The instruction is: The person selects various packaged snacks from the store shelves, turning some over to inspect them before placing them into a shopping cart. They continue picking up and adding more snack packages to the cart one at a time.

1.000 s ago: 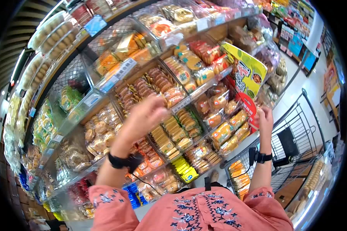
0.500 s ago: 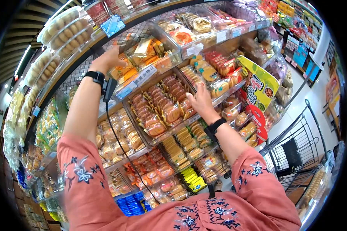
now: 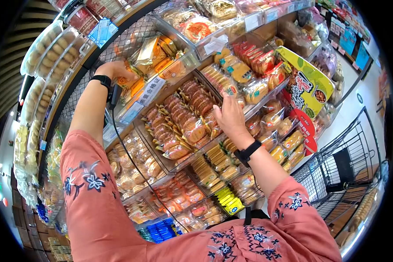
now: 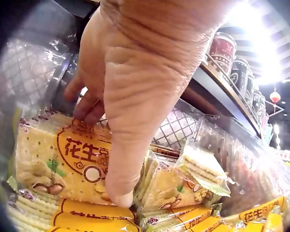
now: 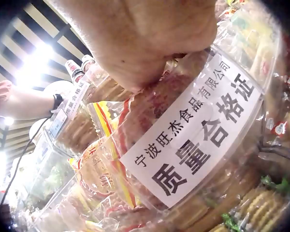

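Observation:
In the upper left bin, my left hand (image 3: pixel 112 70) reaches in among yellow-orange cracker packets. The left wrist view shows its thumb pressed to the front of a packet of peanut crackers (image 4: pixel 53 159) and its fingers behind, pinching it. More packets (image 4: pixel 94 217) lie below and beside that one. My right hand (image 3: pixel 232 117) is over the front of the bins, beside packs of round reddish-brown biscuits (image 3: pixel 192 126), its thumb apart from its fingers. Close up, this hand overlaps the rim of a clear bin with a white printed label (image 5: pixel 198 135); its fingertips are partly hidden.
Clear-fronted bins of packaged biscuits fill the sloped shelf. A green and yellow sign (image 3: pixel 303 81) stands at the right, above a red round sign (image 3: pixel 303 131). A shopping cart (image 3: pixel 345 170) stands at the lower right. Tubs of round biscuits (image 3: pixel 52 50) line the upper left.
My left hand has moved up left into the cracker bin and now pinches a packet. My right hand went from beside the red sign leftward to the middle bins, then stayed there.

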`<action>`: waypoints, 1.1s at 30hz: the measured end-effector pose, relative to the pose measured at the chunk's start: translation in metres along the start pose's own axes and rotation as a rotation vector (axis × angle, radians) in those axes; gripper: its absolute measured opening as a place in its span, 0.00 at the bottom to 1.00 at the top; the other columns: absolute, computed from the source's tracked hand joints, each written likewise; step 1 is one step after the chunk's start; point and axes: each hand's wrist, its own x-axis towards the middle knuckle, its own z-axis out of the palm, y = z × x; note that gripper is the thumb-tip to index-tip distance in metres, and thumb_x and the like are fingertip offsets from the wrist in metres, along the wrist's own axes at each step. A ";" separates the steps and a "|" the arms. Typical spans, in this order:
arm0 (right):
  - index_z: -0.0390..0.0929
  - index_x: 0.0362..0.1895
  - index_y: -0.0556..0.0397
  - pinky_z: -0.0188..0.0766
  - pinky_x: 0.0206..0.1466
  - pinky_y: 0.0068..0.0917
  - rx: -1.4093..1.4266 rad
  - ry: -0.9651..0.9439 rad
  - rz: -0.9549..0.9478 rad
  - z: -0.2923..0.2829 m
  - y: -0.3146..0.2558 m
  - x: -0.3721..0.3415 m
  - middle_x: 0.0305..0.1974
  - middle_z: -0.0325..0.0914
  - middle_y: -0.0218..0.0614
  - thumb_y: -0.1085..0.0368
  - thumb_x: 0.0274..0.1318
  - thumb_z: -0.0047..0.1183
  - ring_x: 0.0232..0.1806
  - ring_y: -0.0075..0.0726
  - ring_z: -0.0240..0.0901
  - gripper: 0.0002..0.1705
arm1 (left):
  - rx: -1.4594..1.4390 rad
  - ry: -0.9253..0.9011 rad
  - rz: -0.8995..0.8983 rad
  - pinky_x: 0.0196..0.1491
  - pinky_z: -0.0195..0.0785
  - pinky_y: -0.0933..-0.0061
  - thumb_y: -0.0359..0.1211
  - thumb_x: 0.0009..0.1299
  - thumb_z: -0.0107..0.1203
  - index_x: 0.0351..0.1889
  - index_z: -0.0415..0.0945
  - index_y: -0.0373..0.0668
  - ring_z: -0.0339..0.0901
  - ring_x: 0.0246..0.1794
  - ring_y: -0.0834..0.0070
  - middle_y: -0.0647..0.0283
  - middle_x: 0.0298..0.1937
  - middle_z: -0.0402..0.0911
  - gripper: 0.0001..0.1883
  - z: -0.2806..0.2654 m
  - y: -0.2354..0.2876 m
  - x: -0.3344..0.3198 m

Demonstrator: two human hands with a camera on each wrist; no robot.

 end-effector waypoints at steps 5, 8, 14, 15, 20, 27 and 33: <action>0.68 0.60 0.65 0.69 0.54 0.48 0.034 0.026 -0.023 0.000 0.002 0.000 0.47 0.75 0.54 0.61 0.59 0.59 0.50 0.59 0.73 0.29 | -0.028 -0.065 0.006 0.65 0.66 0.60 0.70 0.47 0.66 0.63 0.74 0.29 0.75 0.65 0.53 0.41 0.64 0.77 0.58 -0.005 -0.001 0.004; 0.68 0.59 0.65 0.70 0.54 0.48 0.040 0.012 -0.013 -0.001 0.001 0.000 0.46 0.75 0.54 0.62 0.58 0.59 0.50 0.59 0.73 0.29 | -0.098 -0.092 0.024 0.65 0.65 0.59 0.71 0.45 0.67 0.64 0.73 0.28 0.75 0.65 0.51 0.41 0.64 0.77 0.60 0.001 -0.014 0.016; 0.67 0.60 0.64 0.71 0.52 0.48 0.051 0.013 -0.026 0.000 0.002 0.000 0.46 0.75 0.54 0.62 0.58 0.59 0.49 0.59 0.73 0.30 | -0.125 -0.209 0.047 0.69 0.62 0.59 0.71 0.46 0.66 0.70 0.65 0.27 0.71 0.69 0.50 0.38 0.69 0.71 0.65 -0.003 -0.008 0.011; 0.67 0.61 0.64 0.71 0.52 0.48 0.057 0.016 -0.028 0.000 0.002 0.000 0.46 0.75 0.54 0.62 0.58 0.59 0.49 0.59 0.74 0.30 | -0.098 -0.181 0.039 0.70 0.61 0.59 0.71 0.46 0.66 0.72 0.62 0.27 0.70 0.70 0.50 0.38 0.70 0.69 0.67 -0.005 -0.005 0.004; 0.67 0.61 0.65 0.71 0.52 0.48 0.053 0.006 -0.012 -0.003 0.002 0.000 0.46 0.75 0.54 0.62 0.58 0.58 0.49 0.59 0.74 0.30 | -0.062 -0.030 0.124 0.73 0.58 0.60 0.69 0.46 0.68 0.75 0.55 0.29 0.67 0.72 0.52 0.39 0.71 0.68 0.69 0.012 -0.021 0.022; 0.67 0.61 0.65 0.72 0.52 0.48 0.064 0.019 -0.033 -0.001 0.003 0.000 0.46 0.76 0.55 0.63 0.59 0.58 0.49 0.60 0.74 0.30 | -0.241 -0.115 0.226 0.67 0.64 0.63 0.57 0.46 0.73 0.73 0.59 0.32 0.73 0.65 0.56 0.45 0.64 0.77 0.61 0.026 -0.023 0.027; 0.67 0.60 0.65 0.71 0.52 0.49 0.088 0.031 -0.042 -0.002 0.003 0.000 0.45 0.76 0.54 0.64 0.59 0.57 0.48 0.60 0.74 0.28 | -0.157 -0.006 0.128 0.64 0.68 0.62 0.52 0.47 0.69 0.73 0.57 0.33 0.76 0.62 0.53 0.39 0.59 0.79 0.58 0.014 -0.003 -0.001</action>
